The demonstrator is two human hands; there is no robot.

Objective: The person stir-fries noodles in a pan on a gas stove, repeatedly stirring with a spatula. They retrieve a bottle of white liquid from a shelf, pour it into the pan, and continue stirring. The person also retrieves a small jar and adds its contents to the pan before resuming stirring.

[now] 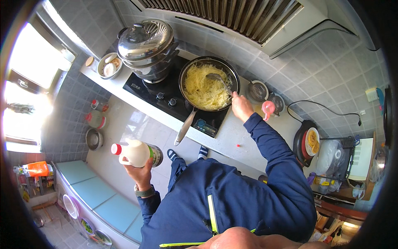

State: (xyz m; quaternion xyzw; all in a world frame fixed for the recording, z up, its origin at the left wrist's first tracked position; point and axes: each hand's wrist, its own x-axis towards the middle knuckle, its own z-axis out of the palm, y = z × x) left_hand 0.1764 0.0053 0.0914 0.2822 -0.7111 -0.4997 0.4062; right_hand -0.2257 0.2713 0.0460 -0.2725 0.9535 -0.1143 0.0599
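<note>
My right hand [242, 106] grips the handle of a metal spatula [215, 77], whose head rests in pale yellow shreds [203, 85] that look like shredded potato. They fill much of a dark frying pan [235, 73] on the black glass hob [174, 84]. The pan's metal handle [186, 127] juts out over the counter's front edge. Low on the left, away from the hob, my left hand [140, 174] holds a white plastic jug [136, 153] tilted on its side. Its red cap [116, 149] is on and points left; a label wraps the jug's far end.
A lidded steel steamer pot [146, 46] stands on the hob's left side, beside a bowl [109, 66]. Right of the pan are round-lidded containers [257, 91] and a pink-topped vessel [268, 107]. A plate of food [312, 142] sits farther right. The range hood [236, 18] overhangs the back.
</note>
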